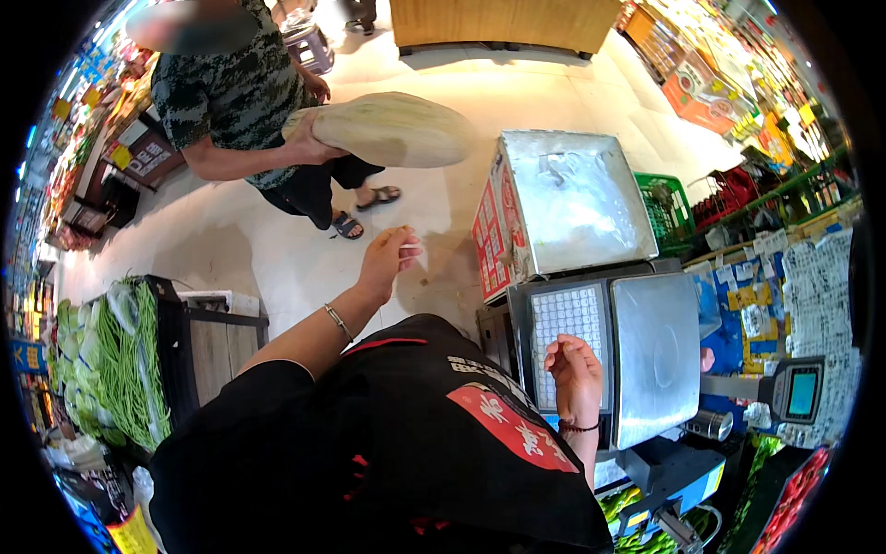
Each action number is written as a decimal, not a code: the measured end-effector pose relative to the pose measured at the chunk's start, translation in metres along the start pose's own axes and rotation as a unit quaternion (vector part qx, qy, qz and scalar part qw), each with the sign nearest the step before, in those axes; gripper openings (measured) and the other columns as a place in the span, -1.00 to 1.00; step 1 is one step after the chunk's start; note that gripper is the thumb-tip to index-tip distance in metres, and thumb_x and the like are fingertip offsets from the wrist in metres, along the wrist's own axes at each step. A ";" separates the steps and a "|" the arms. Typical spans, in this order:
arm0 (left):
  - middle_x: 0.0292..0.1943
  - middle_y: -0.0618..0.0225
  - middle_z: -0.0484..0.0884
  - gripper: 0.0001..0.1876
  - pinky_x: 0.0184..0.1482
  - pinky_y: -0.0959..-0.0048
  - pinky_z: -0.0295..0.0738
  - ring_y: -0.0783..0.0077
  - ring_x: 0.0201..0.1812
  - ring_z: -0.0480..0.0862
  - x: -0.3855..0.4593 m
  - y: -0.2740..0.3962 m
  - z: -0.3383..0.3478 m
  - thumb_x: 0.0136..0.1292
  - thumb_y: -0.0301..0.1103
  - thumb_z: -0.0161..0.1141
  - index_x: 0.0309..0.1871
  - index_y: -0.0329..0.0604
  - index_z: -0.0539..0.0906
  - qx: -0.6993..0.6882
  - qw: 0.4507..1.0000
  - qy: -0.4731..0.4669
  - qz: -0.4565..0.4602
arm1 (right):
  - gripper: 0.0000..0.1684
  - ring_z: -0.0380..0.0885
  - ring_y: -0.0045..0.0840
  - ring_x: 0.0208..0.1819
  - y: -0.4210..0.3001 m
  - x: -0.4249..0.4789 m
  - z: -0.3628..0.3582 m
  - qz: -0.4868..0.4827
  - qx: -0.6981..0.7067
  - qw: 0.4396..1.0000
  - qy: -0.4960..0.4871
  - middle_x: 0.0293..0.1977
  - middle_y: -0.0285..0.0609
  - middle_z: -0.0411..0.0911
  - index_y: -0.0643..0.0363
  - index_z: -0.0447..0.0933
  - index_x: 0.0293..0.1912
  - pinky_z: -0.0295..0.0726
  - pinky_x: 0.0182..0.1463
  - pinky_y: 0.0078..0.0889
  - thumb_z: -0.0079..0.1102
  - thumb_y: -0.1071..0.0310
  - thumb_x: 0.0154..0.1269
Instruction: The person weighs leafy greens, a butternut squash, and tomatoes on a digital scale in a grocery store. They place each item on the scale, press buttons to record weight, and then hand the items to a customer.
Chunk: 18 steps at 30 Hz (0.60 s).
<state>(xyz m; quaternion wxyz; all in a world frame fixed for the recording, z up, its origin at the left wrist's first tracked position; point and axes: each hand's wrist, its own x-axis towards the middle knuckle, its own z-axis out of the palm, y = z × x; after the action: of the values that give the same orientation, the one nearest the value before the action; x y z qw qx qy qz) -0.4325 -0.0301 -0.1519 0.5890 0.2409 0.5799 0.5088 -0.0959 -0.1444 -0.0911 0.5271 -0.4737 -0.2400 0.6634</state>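
My left hand (393, 263) is held out over the floor, its fingers curled around a thin white item (410, 246) too small to name. A metal bracelet is on that wrist. Loosely bent and holding nothing visible, my right hand (574, 367) hovers over the white key panel (564, 311) of a weighing scale. The scale's bare metal pan (656, 360) lies just right of that hand. Across from me, a person in a camouflage shirt (232, 90) carries a large, pale, oblong melon or gourd (394, 130) in one hand.
A metal-topped stand (585, 201) with clear plastic film adjoins the scale. Right of it are a green basket (664, 208) and a display on an arm (803, 393). Long green beans (135, 367) and bagged leafy vegetables fill a stand at left. A wooden counter (502, 24) stands beyond.
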 end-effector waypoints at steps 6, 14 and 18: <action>-0.18 0.36 0.61 -0.74 -0.14 0.51 0.51 0.49 -0.18 0.62 0.018 0.013 0.009 0.40 -0.17 0.04 -0.02 -0.13 0.55 -0.021 1.000 -0.023 0.002 | -0.77 0.51 -0.61 -0.38 -0.025 0.020 0.005 -0.053 -0.042 0.997 0.046 -0.31 -0.21 0.60 0.26 0.52 -0.07 0.48 -0.20 -0.56 0.02 0.32 0.43; -0.20 0.37 0.61 -0.76 -0.13 0.51 0.49 0.50 -0.21 0.60 0.023 -0.018 0.053 0.43 -0.22 0.00 -0.04 -0.16 0.54 0.025 0.983 -0.168 -0.066 | -0.72 0.51 -0.59 -0.34 -0.022 0.022 -0.010 -0.053 -0.024 0.996 0.074 -0.28 -0.23 0.59 0.24 0.49 -0.03 0.48 -0.21 -0.53 0.02 0.26 0.43; -0.23 0.38 0.62 -0.81 -0.15 0.52 0.51 0.52 -0.22 0.61 0.035 -0.008 0.088 0.42 -0.27 0.03 -0.06 -0.15 0.54 0.039 0.970 -0.229 -0.074 | -0.54 0.51 -0.62 -0.22 -0.034 0.014 -0.028 -0.149 -0.011 0.959 0.240 -0.10 -0.25 0.56 0.21 0.35 0.18 0.46 -0.17 -0.52 0.02 0.13 0.44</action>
<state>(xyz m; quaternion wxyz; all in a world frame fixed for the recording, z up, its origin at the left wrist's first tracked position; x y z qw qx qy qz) -0.3547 0.0246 -0.1551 0.7321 0.3308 0.4651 0.3718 -0.0552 -0.1256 -0.0807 0.6567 -0.5838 -0.1817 0.4415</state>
